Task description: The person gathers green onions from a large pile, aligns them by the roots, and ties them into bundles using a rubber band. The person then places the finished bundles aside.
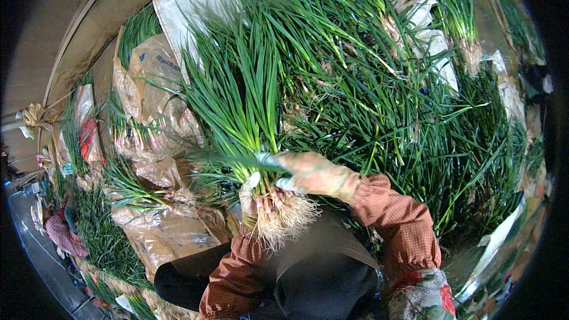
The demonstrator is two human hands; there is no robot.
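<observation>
A thick bunch of long green leafy stalks (249, 111) with pinkish-white bases and pale, stringy roots (289, 218) stands before me, leaves pointing away, roots towards my lap. My left hand (249, 198), in a pale glove, is closed around its lower stalks from the left. From the right, my right hand (306, 173), also gloved and slightly blurred, lies against the bunch just above the roots; its fingertips are partly hidden, and whether they grip is unclear. Both forearms wear orange checked sleeves. A large heap of loose green stalks (426, 142) lies beyond and to the right.
Left of me, a small bunch (151, 195) lies on brown plastic sheeting (173, 235). Further bunches (142, 138) sit behind it, partly under plastic. A white woven sheet (173, 18) lies at the upper left. Another person's checked sleeve (64, 235) shows at the far left.
</observation>
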